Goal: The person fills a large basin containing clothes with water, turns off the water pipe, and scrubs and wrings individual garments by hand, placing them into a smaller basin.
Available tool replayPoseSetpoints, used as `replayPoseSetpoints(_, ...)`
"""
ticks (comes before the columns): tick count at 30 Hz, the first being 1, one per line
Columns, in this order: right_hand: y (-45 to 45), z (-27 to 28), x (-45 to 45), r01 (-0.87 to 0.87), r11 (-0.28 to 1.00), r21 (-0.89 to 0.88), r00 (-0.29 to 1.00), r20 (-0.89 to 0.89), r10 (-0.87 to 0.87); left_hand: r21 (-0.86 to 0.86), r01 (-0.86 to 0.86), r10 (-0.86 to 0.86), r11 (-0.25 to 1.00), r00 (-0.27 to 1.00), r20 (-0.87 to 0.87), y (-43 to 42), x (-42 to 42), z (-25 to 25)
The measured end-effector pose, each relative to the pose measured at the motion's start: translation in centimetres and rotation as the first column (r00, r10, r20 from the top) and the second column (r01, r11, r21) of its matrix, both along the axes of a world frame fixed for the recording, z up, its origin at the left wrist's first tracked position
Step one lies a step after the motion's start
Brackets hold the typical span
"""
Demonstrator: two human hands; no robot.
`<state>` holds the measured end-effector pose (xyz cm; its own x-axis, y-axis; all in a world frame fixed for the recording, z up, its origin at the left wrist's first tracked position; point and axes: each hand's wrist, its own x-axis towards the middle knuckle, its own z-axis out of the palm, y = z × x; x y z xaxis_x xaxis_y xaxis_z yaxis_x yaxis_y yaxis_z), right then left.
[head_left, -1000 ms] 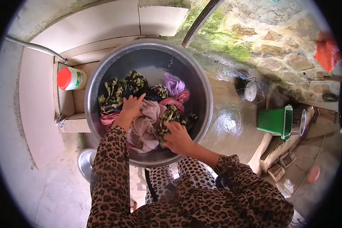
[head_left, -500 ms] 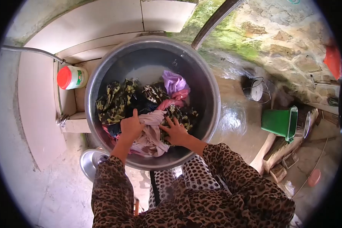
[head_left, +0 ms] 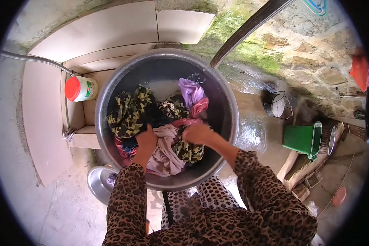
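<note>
A wide metal basin point(head_left: 229, 123) holds wet clothes in water. My left hand point(head_left: 146, 142) is curled at the left edge of a pale pink garment point(head_left: 167, 152), partly gripping it; some of its fingertips are hidden. Over the camouflage cloth point(head_left: 190, 151) on the right is my right hand point(head_left: 197, 133), its fingers bent inward and blurred, so what they hold does not show. Beyond it lie a red-pink cloth point(head_left: 199, 108) and a lilac cloth point(head_left: 189, 91). More camouflage cloth point(head_left: 125, 117) spreads at the left, beside a dark cloth point(head_left: 156, 116).
A white tub with a red lid point(head_left: 80, 88) stands on the ledge at left, near a grey hose point(head_left: 33, 56). A smaller metal bowl point(head_left: 95, 186) sits below the basin. To the right are a small pail point(head_left: 277, 105), a green bin point(head_left: 299, 137) and wood pieces point(head_left: 311, 171).
My right hand has lifted slightly and drawn its spread fingers inward. My left hand stays at the pale pink garment, which has shifted and bunched. The whole view has moved a little.
</note>
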<state>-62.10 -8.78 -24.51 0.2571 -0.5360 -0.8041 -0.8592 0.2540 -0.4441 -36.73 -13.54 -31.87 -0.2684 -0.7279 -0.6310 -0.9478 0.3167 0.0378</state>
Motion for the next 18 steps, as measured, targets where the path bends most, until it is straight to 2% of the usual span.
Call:
replayPoseSetpoints(1,-1.6,0.1,-1.1,0.055,0.995,-0.083,0.996,-0.072,-0.061,0.023,0.046,-0.047,0.999,0.997,0.054,-0.5,-0.7,1.6)
replayPoseSetpoints(2,-2.7,0.0,-2.2,0.141,0.937,-0.318,0.956,-0.201,-0.213,0.048,0.091,-0.096,0.995,0.99,0.104,-0.8,-1.6,3.2)
replayPoseSetpoints(4,-4.5,-2.1,-5.0,0.342,0.653,-0.676,0.89,0.01,-0.455,0.098,0.194,-0.21,0.976,0.961,0.181,-1.5,-4.0,7.6)
replayPoseSetpoints(6,-5.2,-4.4,-5.2,0.277,0.696,-0.662,0.855,-0.16,-0.493,0.151,0.303,-0.333,0.941,0.912,0.241,-2.5,-6.3,11.1)
replayPoseSetpoints(7,-5.4,-5.8,-4.9,0.247,0.719,-0.65,0.829,-0.242,-0.503,0.059,0.308,-0.312,0.95,0.945,0.099,-2.7,-7.0,11.0)
replayPoseSetpoints(8,-4.9,-8.3,-4.6,0.127,0.79,-0.599,0.827,-0.376,-0.418,-0.032,0.298,-0.299,0.954,0.953,-0.046,-2.9,-7.5,11.0)
replayPoseSetpoints(9,-4.3,-9.6,-3.9,0.042,0.824,-0.565,0.846,-0.419,-0.33,-0.121,0.274,-0.294,0.954,0.936,-0.192,-3.2,-7.9,10.9)
replayPoseSetpoints(11,-3.1,-11.4,-2.7,-0.136,0.864,-0.485,0.853,-0.501,-0.147,-0.323,0.329,-0.435,0.887,0.83,-0.348,-3.9,-9.3,7.2)
replayPoseSetpoints(12,-3.0,-12.3,-2.9,-0.048,0.907,-0.419,0.884,-0.441,-0.156,-0.424,0.334,-0.508,0.842,0.757,-0.411,-3.9,-9.7,4.8)
replayPoseSetpoints(14,-2.4,-13.5,-4.0,0.119,0.96,-0.252,0.926,-0.321,-0.199,-0.262,0.423,-0.491,0.867,0.815,-0.308,-2.2,-8.8,0.2)
replayPoseSetpoints(16,-3.0,-12.8,-5.5,0.072,0.798,-0.598,0.908,-0.293,-0.301,-0.038,0.444,-0.443,0.895,0.877,-0.188,-1.2,-8.7,-0.8)
replayPoseSetpoints(17,-3.6,-12.1,-6.2,0.043,0.672,-0.74,0.903,-0.259,-0.343,-0.015,0.454,-0.45,0.891,0.876,-0.172,-1.1,-8.9,-0.5)
replayPoseSetpoints(18,-4.0,-10.8,-6.6,0.177,0.6,-0.78,0.919,-0.088,-0.385,0.013,0.467,-0.46,0.884,0.874,-0.156,-0.9,-8.9,0.0)
